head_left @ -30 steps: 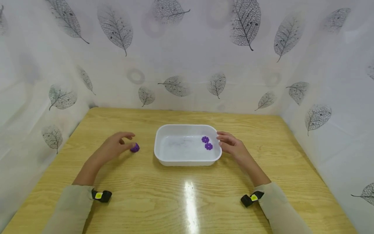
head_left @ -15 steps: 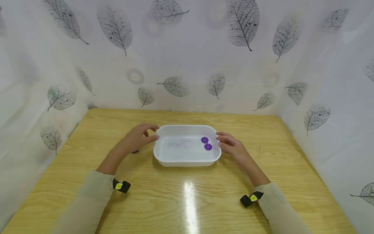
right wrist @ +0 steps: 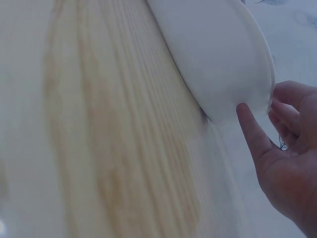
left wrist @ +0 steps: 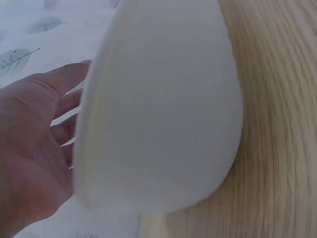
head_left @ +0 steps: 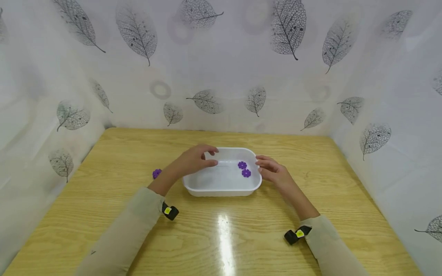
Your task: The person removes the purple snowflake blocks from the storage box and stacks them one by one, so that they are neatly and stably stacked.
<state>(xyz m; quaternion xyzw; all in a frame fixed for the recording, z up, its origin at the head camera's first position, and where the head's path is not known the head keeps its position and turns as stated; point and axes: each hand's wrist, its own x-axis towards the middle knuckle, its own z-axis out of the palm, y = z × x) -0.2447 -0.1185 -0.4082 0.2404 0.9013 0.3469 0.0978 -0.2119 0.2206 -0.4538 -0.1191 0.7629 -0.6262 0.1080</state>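
A white rectangular basin (head_left: pixel 221 193) with rounded corners stands on the table. My left hand (head_left: pixel 191 161) reaches over its left end, thumb and fingers apart with nothing visible between them. In the left wrist view the left hand (left wrist: pixel 39 134) shows behind the basin's rim, fingers loosely bent. My right hand (head_left: pixel 276 174) holds the basin's right end. In the right wrist view its thumb (right wrist: pixel 255 131) lies against the outer wall while the fingers reach the rim. Inside the basin, near the right end, lie two purple flower-shaped discs (head_left: pixel 242 165).
Left of the basin, beside my left wrist, a small purple notched piece (head_left: pixel 157 173) lies on the wooden table (head_left: pixel 193 237). White curtains (head_left: pixel 221 69) with a leaf print hang behind the table and along both sides.
My left hand has moved right, from beside the purple piece on the table to above the left part of the basin. The right hand and the basin have stayed in place.
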